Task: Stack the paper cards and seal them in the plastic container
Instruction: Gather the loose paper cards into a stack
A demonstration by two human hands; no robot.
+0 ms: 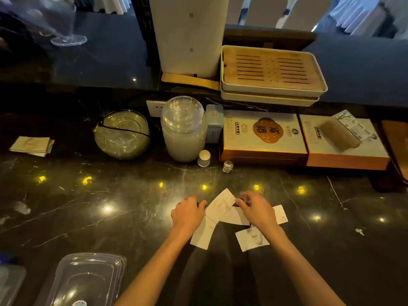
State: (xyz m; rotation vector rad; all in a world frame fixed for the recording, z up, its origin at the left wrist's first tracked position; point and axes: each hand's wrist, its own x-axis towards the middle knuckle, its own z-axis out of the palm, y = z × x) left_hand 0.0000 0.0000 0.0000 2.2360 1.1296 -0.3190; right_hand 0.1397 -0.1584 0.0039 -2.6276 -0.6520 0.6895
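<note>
Cards [221, 207] scattered between your hands; left hand [187, 214] and right hand [256, 209] pinch top card's ends. Container [88, 281] at 8 o'clock, nearer left.

Both hands, left [187, 214] and right [257, 209], reach forward palms down, fingers curled.
</note>
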